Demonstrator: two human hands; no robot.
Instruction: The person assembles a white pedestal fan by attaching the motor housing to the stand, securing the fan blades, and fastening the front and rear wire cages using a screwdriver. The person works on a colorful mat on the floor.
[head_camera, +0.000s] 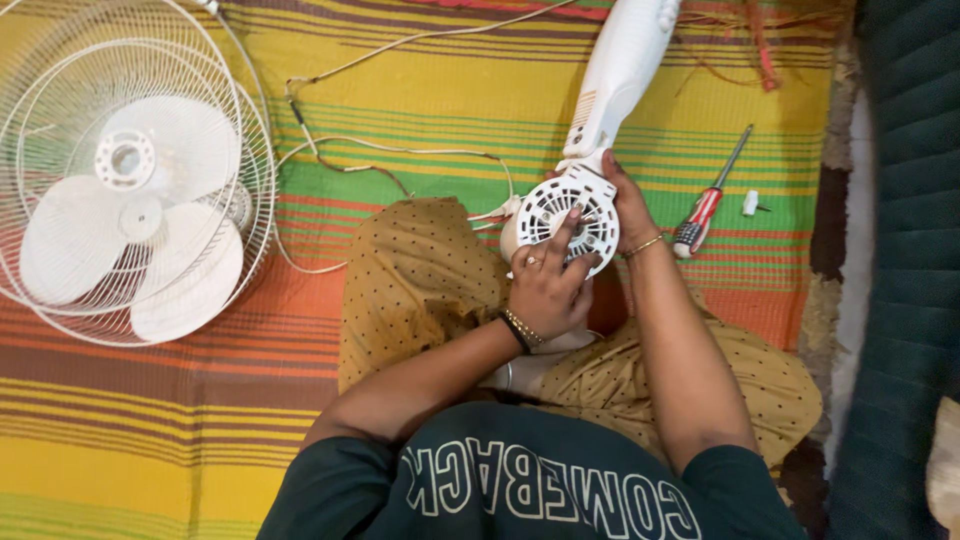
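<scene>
Mid-frame, over the lap: left hand (545, 285) pinching at the centre of the round white motor housing (567, 215), right hand (628, 205) clamped on its rim. Apparently loosening the housing; steady bracing needed next. Beyond: screwdriver (708, 200) right, fan guard (130, 170) upper left.

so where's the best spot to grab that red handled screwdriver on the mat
Take the screwdriver by its red handle, the thick lower end beside the right hand. It lies flat on the striped mat, thin shaft slanting up and away, so coming from above and closing across the handle looks easiest.
</scene>
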